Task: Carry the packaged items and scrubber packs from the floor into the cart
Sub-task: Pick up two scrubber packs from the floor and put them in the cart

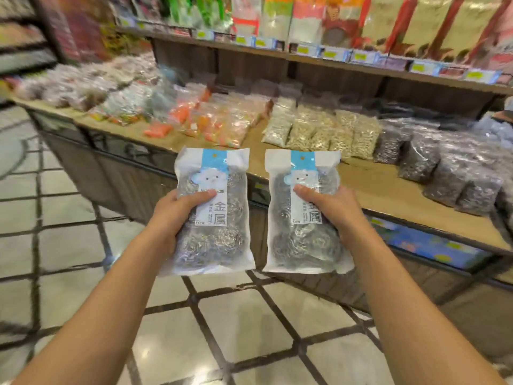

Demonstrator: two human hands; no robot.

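I hold two packs of steel scrubbers upright in front of me, side by side and a little apart. My left hand [177, 215] grips the left scrubber pack [213, 240] from its left edge, thumb across the label. The right scrubber pack [299, 245] is held the same way by my right hand [330, 215], from its right edge. Each pack is clear plastic with a blue top strip, a white label and grey wire coils inside. No cart is in view.
A low wooden display shelf [369, 187] runs across behind the packs, loaded with bags of orange, beige and dark goods. An upper shelf [333, 62] carries hanging packets and price tags. Tiled floor [249, 329] with dark grid lines lies below my arms.
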